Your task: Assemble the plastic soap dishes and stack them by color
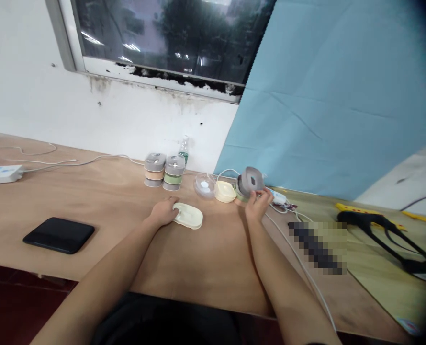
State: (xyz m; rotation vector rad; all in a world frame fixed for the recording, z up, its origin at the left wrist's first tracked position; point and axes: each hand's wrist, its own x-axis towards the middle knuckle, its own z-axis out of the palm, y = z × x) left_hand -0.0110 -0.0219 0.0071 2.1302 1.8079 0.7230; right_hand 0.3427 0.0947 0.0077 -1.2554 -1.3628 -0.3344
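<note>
My left hand [165, 212] grips the near-left end of a cream, shallow oval tray [188, 215] on the wooden table, thumb over its rim. Further right, the fingers of my right hand [259, 205] are closed on a grey rounded container [252, 180], tilted with its face toward me. Beneath and behind it sit more grey and green pieces, partly hidden. Left of these lie a cream stack of rounded pieces [225, 191] and a clear round lid [205, 185].
Two stacks of layered containers, grey-orange [154, 170] and grey-green [173, 172], stand by the wall near a bottle [184, 146]. A black flat case [59, 235] lies left, a white power strip [3, 174] beyond it. Cables and a black strap [385, 242] lie right.
</note>
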